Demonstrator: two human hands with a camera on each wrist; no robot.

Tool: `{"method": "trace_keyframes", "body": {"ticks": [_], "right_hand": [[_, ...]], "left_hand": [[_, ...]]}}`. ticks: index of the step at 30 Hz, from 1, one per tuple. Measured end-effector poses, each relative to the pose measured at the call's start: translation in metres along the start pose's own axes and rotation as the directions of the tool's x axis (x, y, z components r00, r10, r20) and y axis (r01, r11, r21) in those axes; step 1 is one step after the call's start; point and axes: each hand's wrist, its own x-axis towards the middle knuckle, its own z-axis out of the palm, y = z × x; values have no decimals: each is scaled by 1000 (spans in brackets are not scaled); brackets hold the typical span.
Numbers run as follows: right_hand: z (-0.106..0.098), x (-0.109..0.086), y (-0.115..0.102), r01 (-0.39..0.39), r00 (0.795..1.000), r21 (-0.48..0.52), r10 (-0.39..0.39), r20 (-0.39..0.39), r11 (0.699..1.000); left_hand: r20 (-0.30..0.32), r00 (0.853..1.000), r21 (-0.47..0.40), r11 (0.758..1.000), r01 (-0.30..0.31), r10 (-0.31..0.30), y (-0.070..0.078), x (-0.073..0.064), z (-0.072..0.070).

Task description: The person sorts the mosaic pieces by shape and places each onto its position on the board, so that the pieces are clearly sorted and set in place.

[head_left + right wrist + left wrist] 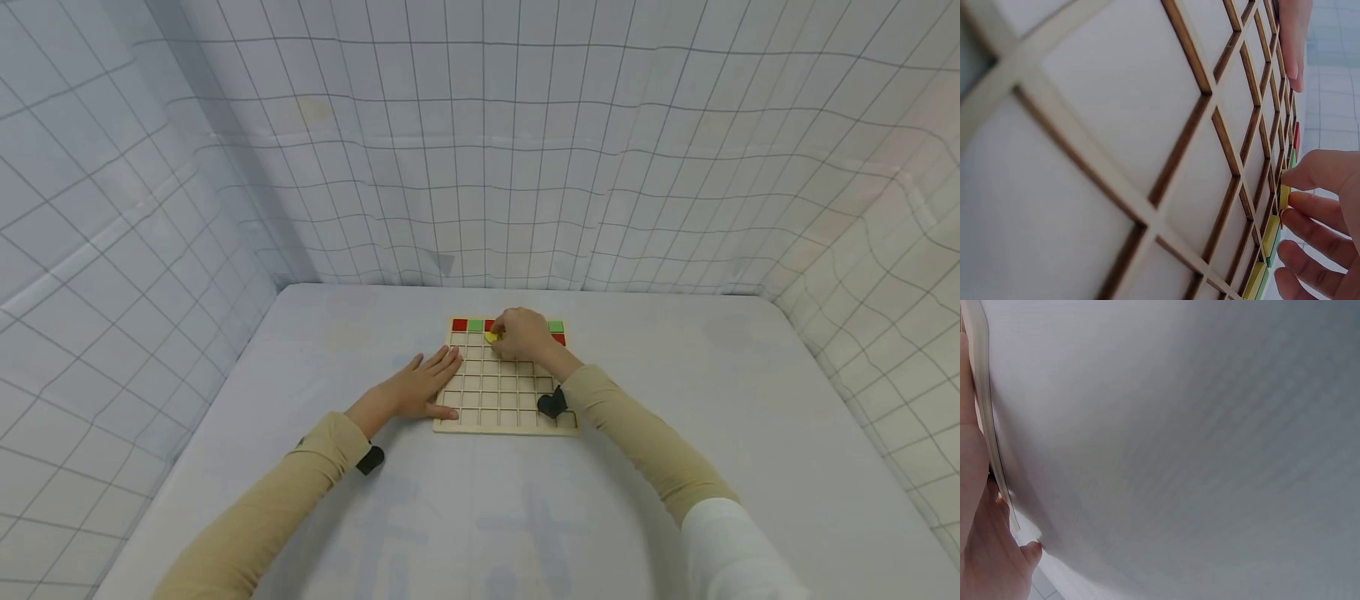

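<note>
A wooden grid board (500,429) with square cells lies on the table. My left hand (420,387) rests on its left edge, fingers spread and straight, thumb near the lower left corner. My right hand (521,335) is over the far rows and pinches a yellow tile (1284,195) between thumb and fingertips, right at a cell of the second row. In the far row sit a red tile (460,325) and a green tile (476,326) at the left, with another green tile (556,327) at the right. My right hand hides the middle of these rows.
More yellow tiles (1270,232) show in the right wrist view, beside green ones. A red tile (558,340) lies at the right end of the second row. The white table (675,375) is enclosed by hanging white cloth (510,167) with a dark grid.
</note>
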Motion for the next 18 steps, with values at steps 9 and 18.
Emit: {"method": "trace_keyframes", "body": {"ticks": [9, 18], "right_hand": [[1, 0, 1, -11, 1000, 3, 11, -19, 1000], [5, 2, 4, -21, 999, -1, 21, -32, 1000]], "left_hand": [[0, 1000, 4, 1000, 1, -1, 0, -1, -1], [11, 1000, 2, 1000, 7, -7, 1, 0, -1]]}}
